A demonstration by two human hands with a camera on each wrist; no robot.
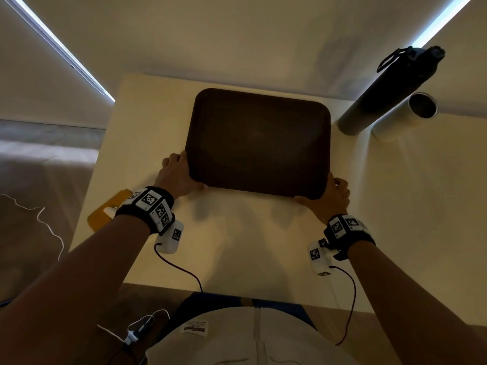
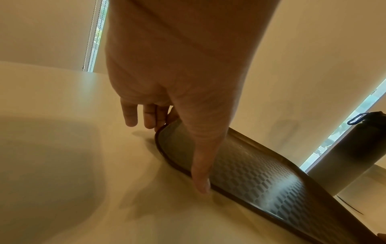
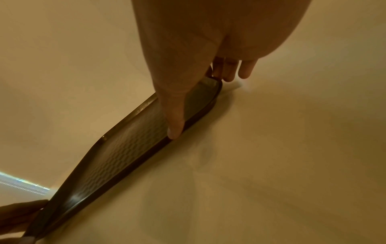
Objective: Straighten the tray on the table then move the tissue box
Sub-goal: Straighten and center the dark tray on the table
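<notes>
The tray (image 1: 258, 143) was dark brown, a flat rectangle with round corners and a low rim. Its inside had a bumpy checked pattern. It lay on the pale table (image 1: 237, 246), in the middle of the head view, close to the far edge. Its long side ran left to right, tipped a little so the right end sat lower in the picture.

The left hand (image 1: 177, 175) held the lower left corner, thumb (image 2: 200, 180) on the near rim and fingers (image 2: 130, 115) curled around the side. The right hand (image 1: 332, 200) held the lower right corner the same way, with its thumb (image 3: 174, 130) on the rim.

At the upper right stood a dark water bottle (image 1: 390, 90) with a white cup (image 1: 405, 115) just beside it. A yellow flat thing (image 1: 109, 210) lay at the table's left edge, partly hidden by the left wrist.
</notes>
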